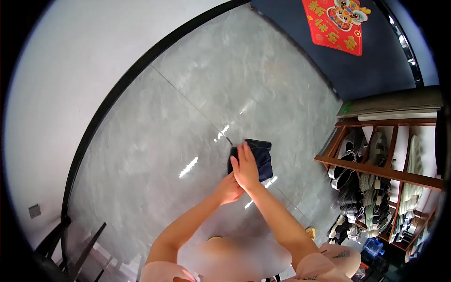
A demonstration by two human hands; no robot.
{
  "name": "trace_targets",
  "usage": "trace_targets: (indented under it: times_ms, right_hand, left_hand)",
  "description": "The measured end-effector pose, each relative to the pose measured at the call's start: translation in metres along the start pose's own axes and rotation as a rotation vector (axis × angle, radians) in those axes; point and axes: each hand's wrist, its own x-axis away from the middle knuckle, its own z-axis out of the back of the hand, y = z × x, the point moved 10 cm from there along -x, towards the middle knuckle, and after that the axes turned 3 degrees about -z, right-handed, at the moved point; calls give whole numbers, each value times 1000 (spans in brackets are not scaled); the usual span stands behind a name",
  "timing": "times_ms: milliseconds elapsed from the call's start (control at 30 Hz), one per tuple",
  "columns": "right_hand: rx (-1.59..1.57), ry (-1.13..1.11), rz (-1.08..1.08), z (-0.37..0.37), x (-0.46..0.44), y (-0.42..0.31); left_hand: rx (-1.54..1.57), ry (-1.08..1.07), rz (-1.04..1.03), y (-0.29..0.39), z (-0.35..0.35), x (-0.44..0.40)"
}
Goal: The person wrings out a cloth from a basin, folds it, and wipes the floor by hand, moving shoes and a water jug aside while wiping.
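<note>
A dark navy folded cloth-like item [263, 157] is at the middle of the view, above the grey tiled floor, with a short dark strip sticking out at its upper left. My right hand [245, 167] lies flat against its left part, fingers stretched out and pointing away from me. Just below and to the left, my left hand [229, 189] meets the right hand at the item's lower left edge. The left hand's fingers are mostly hidden behind the right hand and the item.
At the right stands a wooden rack [383, 171] with several pairs of shoes. Behind it is a dark door [380, 66] bearing a red poster [336, 23]. A white wall [70, 70] with black skirting curves along the left. Dark legs of furniture [87, 249] show at lower left.
</note>
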Motion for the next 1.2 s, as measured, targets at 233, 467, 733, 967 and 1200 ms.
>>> trace_targets:
  times_ms: [233,467,733,967,1200]
  right_hand:
    - [329,67,-126,-12,40,24]
    - [669,61,-47,39,-135,55]
    - [498,-35,282,-58,-143,-76]
    - [244,-355,874,-99,-97,-120]
    - [642,-70,186,68,-225,121]
  left_hand:
    - [-85,376,266,-16,102,60]
    - [-148,532,360,-50,168,5]
    - [-274,598,437,-73,209,14]
    - [-344,632,599,-96,220,29]
    - [-483,295,1111,-159,158,34]
